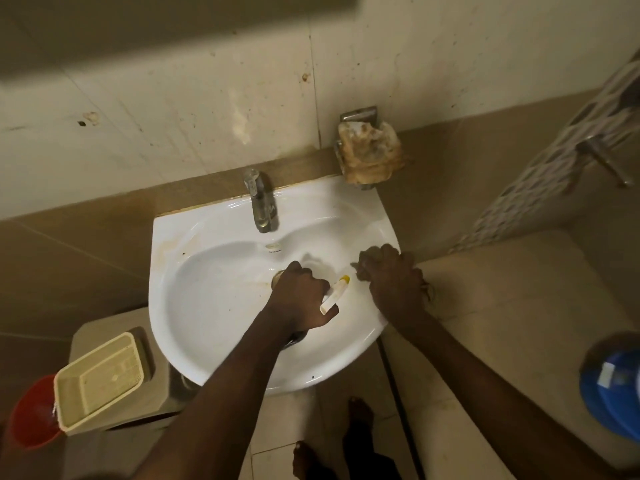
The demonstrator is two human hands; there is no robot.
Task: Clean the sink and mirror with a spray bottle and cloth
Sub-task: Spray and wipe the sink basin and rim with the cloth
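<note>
No writing is legible anywhere. Over the white sink (214,237), the left hand (299,299) curls its fingers around a white, yellow-tipped spray bottle (335,292). The right hand (389,277) clenches something on the rim, possibly the cloth. A tap (260,202) stands behind.

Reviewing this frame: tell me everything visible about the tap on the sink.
The tap is a single metal pillar fitting, silvery and dull with spotting, standing upright at the middle back of the white sink rim, against the brown wall strip. Its spout reaches forward over the basin. No water shows running. Neither hand touches it.
</note>
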